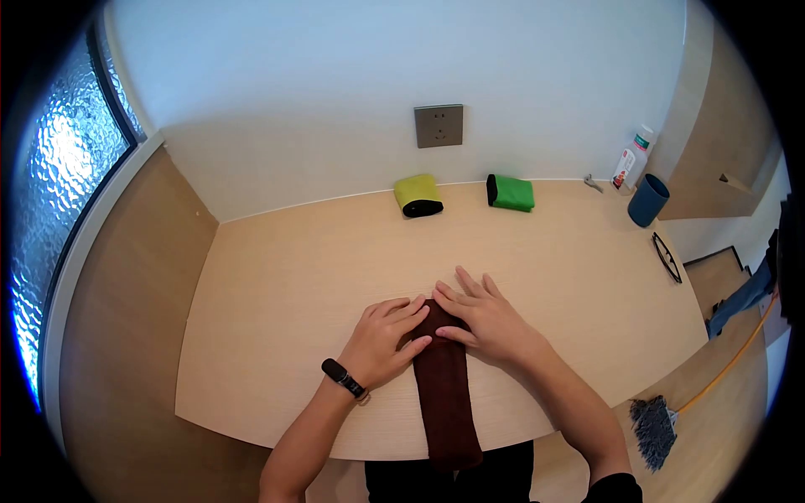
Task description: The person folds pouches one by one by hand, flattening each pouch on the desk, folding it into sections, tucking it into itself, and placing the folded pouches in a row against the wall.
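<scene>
Cloth (445, 394) ran lengthwise from under loosely spread fingers (406, 323) past the desk (277, 335) edge; left hand (374, 343), right hand (495, 327) equally near.

My left hand (379, 342) and right hand (493, 325) make two, on one brown cloth (443, 398) running toward six o'clock. One yellow-green bundle (417, 194) at twelve and one green bundle (513, 193) at one give me two bundles. I count one wall socket (438, 126) at twelve, one bottle (631, 161) and one cup (647, 202) at two, one pair of glasses (667, 257) just before three, one mop (653, 432) at four.
</scene>
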Demonstrator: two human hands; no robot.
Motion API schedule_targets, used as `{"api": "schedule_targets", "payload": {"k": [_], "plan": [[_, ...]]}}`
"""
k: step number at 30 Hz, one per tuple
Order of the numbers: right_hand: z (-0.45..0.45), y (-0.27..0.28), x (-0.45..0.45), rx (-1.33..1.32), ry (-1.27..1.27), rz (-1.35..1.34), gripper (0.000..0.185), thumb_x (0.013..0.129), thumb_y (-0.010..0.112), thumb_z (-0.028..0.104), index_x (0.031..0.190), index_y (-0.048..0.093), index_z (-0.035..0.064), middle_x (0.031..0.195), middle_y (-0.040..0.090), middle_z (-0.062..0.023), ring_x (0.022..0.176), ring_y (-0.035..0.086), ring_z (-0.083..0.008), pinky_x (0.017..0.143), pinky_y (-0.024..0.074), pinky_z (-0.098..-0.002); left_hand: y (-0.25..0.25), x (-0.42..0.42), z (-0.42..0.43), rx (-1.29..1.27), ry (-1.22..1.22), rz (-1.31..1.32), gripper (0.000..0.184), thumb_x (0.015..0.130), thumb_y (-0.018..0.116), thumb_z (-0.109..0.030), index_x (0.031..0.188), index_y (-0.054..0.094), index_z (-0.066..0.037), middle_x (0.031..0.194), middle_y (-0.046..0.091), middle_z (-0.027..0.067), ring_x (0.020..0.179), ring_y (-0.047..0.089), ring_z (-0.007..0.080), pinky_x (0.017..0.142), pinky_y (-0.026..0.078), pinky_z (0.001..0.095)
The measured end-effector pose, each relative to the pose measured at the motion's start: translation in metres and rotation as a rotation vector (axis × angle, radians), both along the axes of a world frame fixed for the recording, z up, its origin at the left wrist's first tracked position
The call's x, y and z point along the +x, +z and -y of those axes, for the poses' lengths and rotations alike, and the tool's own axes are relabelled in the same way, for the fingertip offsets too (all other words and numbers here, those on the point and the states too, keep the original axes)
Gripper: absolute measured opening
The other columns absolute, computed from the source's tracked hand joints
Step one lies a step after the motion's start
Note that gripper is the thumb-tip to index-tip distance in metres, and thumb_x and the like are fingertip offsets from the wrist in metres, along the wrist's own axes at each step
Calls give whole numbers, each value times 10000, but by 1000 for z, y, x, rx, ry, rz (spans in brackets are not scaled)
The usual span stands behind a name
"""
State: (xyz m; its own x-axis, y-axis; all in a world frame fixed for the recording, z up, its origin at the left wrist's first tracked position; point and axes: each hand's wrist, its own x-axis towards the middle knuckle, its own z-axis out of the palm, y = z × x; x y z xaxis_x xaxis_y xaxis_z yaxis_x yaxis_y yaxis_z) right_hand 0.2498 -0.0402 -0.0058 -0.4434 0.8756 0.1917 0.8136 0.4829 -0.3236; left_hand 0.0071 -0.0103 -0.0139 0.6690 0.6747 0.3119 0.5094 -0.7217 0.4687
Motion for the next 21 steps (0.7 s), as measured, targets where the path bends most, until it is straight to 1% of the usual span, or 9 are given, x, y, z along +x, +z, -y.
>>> {"api": "schedule_targets", "payload": {"k": [4,6,7,10,12,13,15,19,21], "plan": [[1,7,-2,-14,31,-1,690,975,635,478,1488,495,38,1559,481,-150,1516,300,-409,1201,241,-632,2,0,2,12,0,-14,481,966,668,-306,1368,635,-44,1478,584,102,1360,507,325,1148,357,445],[4,0,-6,-26,40,-25,710,969,639,490,1493,485,36,1564,474,-151,1512,307,-411,1199,243,-632,3,0,2,28,5,-34,521,931,712,-251,1399,618,-45,1480,585,108,1360,505,335,1136,389,450],[5,-4,-8,-37,47,-50,730,963,643,501,1498,475,34,1569,467,-153,1508,313,-412,1198,245,-633,3,-1,2,25,8,-35,521,931,712,-251,1399,618,-45,1480,585,108,1360,505,335,1136,389,450],[6,-3,-11,-29,15,5,744,964,639,500,1509,453,29,1578,454,-148,1507,317,-411,1200,242,-632,1,-1,1,23,-1,-54,523,958,678,-268,1423,594,-43,1493,570,113,1372,490,347,1152,362,466],[6,0,-11,-20,8,26,739,965,638,497,1510,453,34,1579,453,-148,1507,317,-411,1199,242,-633,2,-1,0,28,-9,-96,536,989,632,-276,1464,547,-41,1524,536,115,1388,470,356,1167,332,490],[6,0,-11,-9,-1,48,734,966,636,495,1511,453,39,1580,452,-147,1508,316,-411,1199,241,-634,1,-1,0,27,-8,-96,536,989,632,-276,1464,547,-41,1524,536,115,1388,470,356,1167,332,490],[5,0,-12,-7,-10,40,725,966,637,492,1509,457,46,1577,455,-148,1507,318,-411,1197,244,-635,0,0,0,10,-5,-115,559,1009,601,-284,1503,496,-43,1570,482,112,1416,435,358,1179,306,522],[6,0,-11,-7,-36,16,695,969,634,481,1502,474,64,1568,468,-146,1507,320,-411,1189,253,-633,-1,2,1,8,0,-140,586,1016,590,-289,1533,453,-50,1603,434,118,1445,398,359,1181,296,546],[6,-1,-11,7,-42,10,683,975,629,476,1496,480,60,1561,476,-145,1504,325,-411,1187,254,-634,-1,3,2,-6,16,-149,606,1018,586,-300,1544,429,-43,1617,406,141,1465,367,371,1181,291,558]]}}
